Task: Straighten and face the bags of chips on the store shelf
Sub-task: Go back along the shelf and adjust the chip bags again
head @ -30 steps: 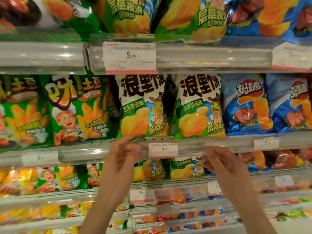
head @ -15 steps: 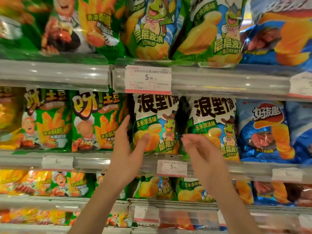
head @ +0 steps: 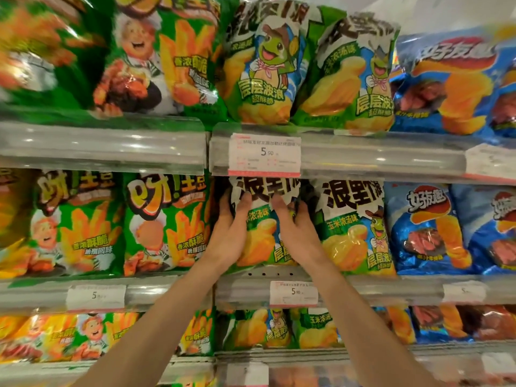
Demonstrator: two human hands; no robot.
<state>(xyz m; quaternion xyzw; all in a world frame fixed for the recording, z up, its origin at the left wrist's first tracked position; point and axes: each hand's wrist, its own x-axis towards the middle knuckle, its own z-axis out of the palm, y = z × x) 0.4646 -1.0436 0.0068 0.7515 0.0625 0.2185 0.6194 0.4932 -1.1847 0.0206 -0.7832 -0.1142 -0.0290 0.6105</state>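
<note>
A green and white chip bag with a turtle mascot (head: 261, 241) stands upright on the middle shelf (head: 377, 290), facing me. My left hand (head: 230, 236) grips its left edge, thumb on the front and fingers behind. My right hand (head: 298, 237) grips its right edge the same way. A matching turtle bag (head: 354, 233) stands just to the right, touching it. Green fries bags (head: 164, 224) stand to the left, and blue bags (head: 427, 230) are at the far right.
The shelf above (head: 111, 146) carries the same three kinds of bags, leaning forward over its clear rail. A large price tag (head: 264, 153) hangs just above my hands. A smaller tag (head: 293, 293) sits below them. More bags fill the lower shelf (head: 279, 328).
Both hands rose from the shelf rail and took hold of the turtle bag at its two sides. My view tilted upward, so the shelves slid down.
</note>
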